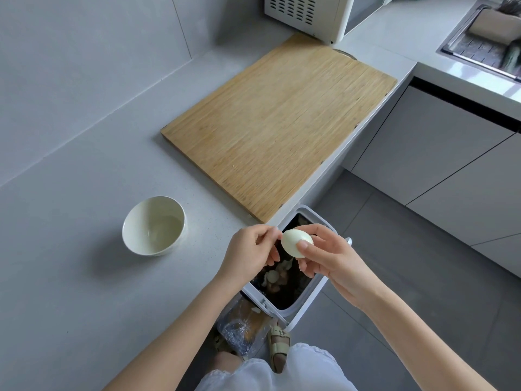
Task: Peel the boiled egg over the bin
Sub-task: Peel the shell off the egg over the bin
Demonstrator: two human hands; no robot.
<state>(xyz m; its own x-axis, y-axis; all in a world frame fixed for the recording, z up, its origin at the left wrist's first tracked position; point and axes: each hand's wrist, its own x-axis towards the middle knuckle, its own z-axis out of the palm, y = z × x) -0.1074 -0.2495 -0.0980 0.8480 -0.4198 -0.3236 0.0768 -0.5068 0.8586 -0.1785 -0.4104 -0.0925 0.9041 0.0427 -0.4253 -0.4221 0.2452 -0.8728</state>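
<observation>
A pale, smooth boiled egg [295,243] sits between the thumb and fingers of my right hand [329,258], held above the open white bin [315,294]. My left hand [251,253] is right beside the egg's left end, thumb and forefinger pinched together at its tip; whether a shell bit is between them I cannot tell. Shell pieces [277,275] lie on the dark waste inside the bin. No shell shows on the visible side of the egg.
An empty white bowl [154,225] stands on the grey counter [70,249] to the left. A bamboo cutting board [282,122] lies beyond the bin. A white microwave [307,15] and a sink [485,40] are at the back; my sandalled foot [277,345] is beside the bin.
</observation>
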